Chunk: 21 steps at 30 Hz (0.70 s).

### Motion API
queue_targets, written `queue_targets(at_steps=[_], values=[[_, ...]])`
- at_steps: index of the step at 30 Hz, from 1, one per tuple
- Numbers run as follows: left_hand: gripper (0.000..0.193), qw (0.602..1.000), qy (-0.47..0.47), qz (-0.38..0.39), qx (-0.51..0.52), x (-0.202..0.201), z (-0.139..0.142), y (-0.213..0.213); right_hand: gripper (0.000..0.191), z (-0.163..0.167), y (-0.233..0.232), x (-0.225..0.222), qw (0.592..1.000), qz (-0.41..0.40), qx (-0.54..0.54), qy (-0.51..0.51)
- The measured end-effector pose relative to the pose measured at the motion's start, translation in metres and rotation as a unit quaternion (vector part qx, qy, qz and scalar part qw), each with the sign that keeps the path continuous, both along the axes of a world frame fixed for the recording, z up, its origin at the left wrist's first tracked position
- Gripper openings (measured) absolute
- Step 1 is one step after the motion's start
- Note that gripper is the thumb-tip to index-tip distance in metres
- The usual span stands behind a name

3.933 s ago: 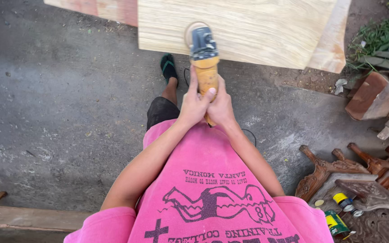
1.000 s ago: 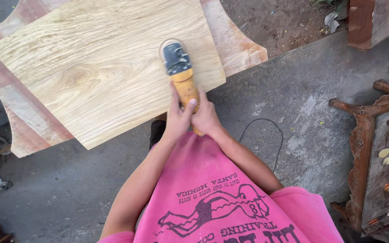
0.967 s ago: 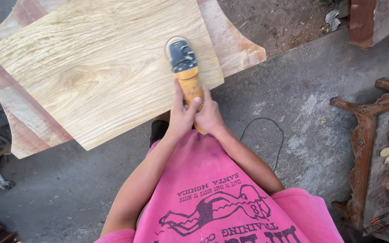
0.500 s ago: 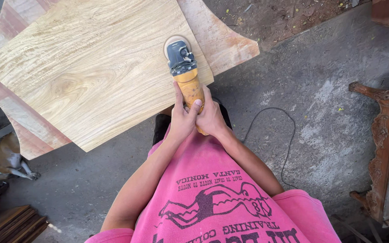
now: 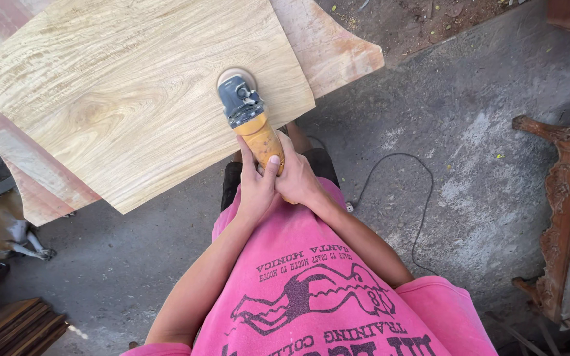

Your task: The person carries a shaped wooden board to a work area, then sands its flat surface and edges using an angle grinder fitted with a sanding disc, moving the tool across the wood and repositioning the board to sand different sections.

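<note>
Both hands grip the yellow handle of a sander (image 5: 249, 115): the left hand (image 5: 256, 188) and the right hand (image 5: 300, 178) have their fingers wrapped tight around it. Its grey head rests on the pale wooden board (image 5: 120, 99), near the board's right edge, above the concrete floor (image 5: 470, 145) where a black cord (image 5: 417, 198) trails.

— Where's the sander (image 5: 245, 112)?

— On the wood panel (image 5: 126, 99), near its right edge. That panel lies on a wider board (image 5: 328, 46) that sticks out behind and to the right.

— And the hands?

— Left hand (image 5: 256, 181) and right hand (image 5: 296, 178) side by side on the handle, nearer the person.

— The cord (image 5: 420, 204)?

— On the ground to the right, before the carved frame (image 5: 562, 211). A dog (image 5: 8, 227) lies far left.
</note>
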<state>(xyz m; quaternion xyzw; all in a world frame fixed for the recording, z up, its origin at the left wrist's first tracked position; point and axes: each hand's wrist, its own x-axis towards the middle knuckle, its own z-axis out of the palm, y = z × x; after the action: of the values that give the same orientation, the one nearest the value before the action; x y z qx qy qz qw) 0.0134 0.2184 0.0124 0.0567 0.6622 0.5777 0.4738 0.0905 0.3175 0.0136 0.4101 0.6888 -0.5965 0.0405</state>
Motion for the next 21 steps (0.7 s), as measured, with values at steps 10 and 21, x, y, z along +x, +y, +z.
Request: queue_targets(at_steps=[10,21], values=[[0.094,0.995,0.036,-0.088,-0.033,-0.006,-0.014,0.027,0.084,0.011,0.021,-0.002,0.997,-0.054,0.022,-0.049],[0.096,0.996,0.045,-0.078,0.006,-0.023,-0.016,0.034,0.085,-0.002,0.020,-0.010,0.995,-0.052,0.045,-0.067]])
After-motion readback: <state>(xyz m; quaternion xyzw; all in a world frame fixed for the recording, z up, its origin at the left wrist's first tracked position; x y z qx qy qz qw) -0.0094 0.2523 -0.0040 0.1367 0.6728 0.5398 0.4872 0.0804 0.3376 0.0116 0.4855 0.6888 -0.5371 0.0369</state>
